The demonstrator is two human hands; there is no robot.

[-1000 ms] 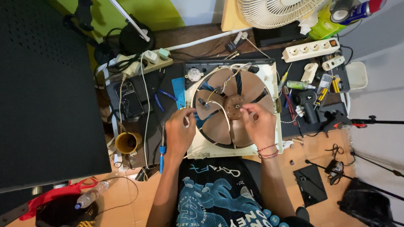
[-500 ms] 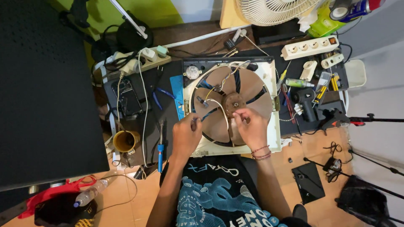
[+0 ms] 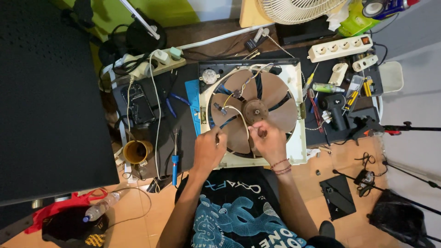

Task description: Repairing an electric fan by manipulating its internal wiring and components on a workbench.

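Observation:
A square white fan housing [image 3: 298, 138] lies flat on the dark mat, with brown blades [image 3: 271, 94] and a round hub [image 3: 255, 109] in the middle. Thin white and coloured wires [image 3: 236, 110] run across the blades from the upper left. My left hand [image 3: 207, 149] sits at the lower left of the blades, fingers pinched on a wire end. My right hand [image 3: 268, 140] is just below the hub, fingers closed on a small part or wire that I cannot make out. The two hands are close together.
A soldering iron with a blue handle [image 3: 175, 158] and a yellow cup [image 3: 136, 151] lie left of the fan. Blue pliers [image 3: 177, 102], power strips [image 3: 340, 48] [image 3: 151, 64], screwdrivers [image 3: 314, 108] and a black tool [image 3: 337, 115] surround it. A plastic bottle [image 3: 98, 209] lies on the floor.
Both hands have drawn down from the hub area toward the lower part of the blades and come closer together. The view has shifted slightly.

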